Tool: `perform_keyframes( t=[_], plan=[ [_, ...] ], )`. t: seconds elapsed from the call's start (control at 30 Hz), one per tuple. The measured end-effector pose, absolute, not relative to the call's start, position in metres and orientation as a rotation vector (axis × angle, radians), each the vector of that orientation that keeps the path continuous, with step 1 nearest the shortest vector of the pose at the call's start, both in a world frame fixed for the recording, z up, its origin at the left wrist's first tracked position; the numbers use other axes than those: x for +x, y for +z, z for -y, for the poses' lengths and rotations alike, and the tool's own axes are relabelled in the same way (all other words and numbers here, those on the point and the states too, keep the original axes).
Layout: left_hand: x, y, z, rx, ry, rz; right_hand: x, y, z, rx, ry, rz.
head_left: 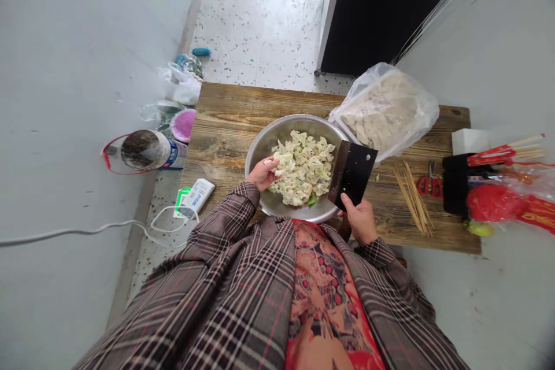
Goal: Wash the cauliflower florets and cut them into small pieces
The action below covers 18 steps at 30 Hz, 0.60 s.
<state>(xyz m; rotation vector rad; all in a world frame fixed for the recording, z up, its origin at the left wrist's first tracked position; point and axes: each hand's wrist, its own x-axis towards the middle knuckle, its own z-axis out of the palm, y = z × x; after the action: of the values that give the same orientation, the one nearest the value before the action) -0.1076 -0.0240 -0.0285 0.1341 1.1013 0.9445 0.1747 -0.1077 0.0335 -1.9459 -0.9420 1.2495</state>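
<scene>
A wide metal bowl (255,150) stands at the front of the wooden table, holding many cut cauliflower florets (306,170) and a bit of green leaf. At the bowl's left side my left hand (263,173) is closed, its fingers pinching a cauliflower floret (282,163) above the pile. My right hand (361,219) grips a cleaver (354,173), thumb on the lower part of its dark, broad blade. The blade is tilted over the right rim of the bowl. Most of the cleaver's handle is hidden by my hand.
Behind the bowl to the right lies a clear plastic bag (390,107) with pale contents. Wooden skewers (414,199), red-handled scissors (430,181) and red packages (498,202) lie along the right of the table (225,121). A white power strip (197,196) with a cable is at the left edge.
</scene>
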Motion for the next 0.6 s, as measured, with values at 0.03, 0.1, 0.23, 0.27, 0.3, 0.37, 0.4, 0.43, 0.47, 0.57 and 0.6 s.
perform_keyframes(
  t=[0.03, 0.1, 0.23, 0.27, 0.3, 0.37, 0.4, 0.43, 0.47, 0.57, 0.6],
  plan=[
    [-0.107, -0.028, 0.024, 0.145, 0.932, -1.104, 0.174, 0.033, 0.108, -1.948, 1.248, 0.959],
    [-0.106, -0.027, 0.024, 0.154, 0.91, -1.097, 0.173, 0.033, 0.107, -1.948, 1.251, 0.993],
    [-0.105, -0.026, 0.024, 0.19, 0.921, -1.044, 0.166, 0.039, 0.103, -1.941, 1.265, 1.024],
    [-0.104, -0.025, 0.024, 0.203, 0.932, -1.035, 0.165, 0.041, 0.101, -1.937, 1.276, 1.018],
    [-0.104, -0.024, 0.024, 0.213, 0.942, -1.032, 0.163, 0.044, 0.1, -1.93, 1.291, 1.01],
    [-0.103, -0.02, 0.025, 0.216, 0.957, -1.049, 0.16, 0.049, 0.097, -1.895, 1.34, 0.999],
    [-0.102, -0.017, 0.026, 0.21, 0.961, -1.066, 0.159, 0.051, 0.095, -1.865, 1.374, 0.992],
    [-0.101, -0.013, 0.026, 0.203, 0.964, -1.084, 0.157, 0.053, 0.093, -1.83, 1.413, 0.978],
    [-0.099, -0.009, 0.027, 0.197, 0.966, -1.101, 0.156, 0.055, 0.091, -1.793, 1.455, 0.953],
    [-0.094, 0.004, 0.031, 0.207, 0.97, -1.11, 0.152, 0.064, 0.083, -1.694, 1.574, 0.819],
    [-0.093, 0.008, 0.033, 0.226, 0.975, -1.096, 0.151, 0.067, 0.081, -1.664, 1.609, 0.766]
  ],
)
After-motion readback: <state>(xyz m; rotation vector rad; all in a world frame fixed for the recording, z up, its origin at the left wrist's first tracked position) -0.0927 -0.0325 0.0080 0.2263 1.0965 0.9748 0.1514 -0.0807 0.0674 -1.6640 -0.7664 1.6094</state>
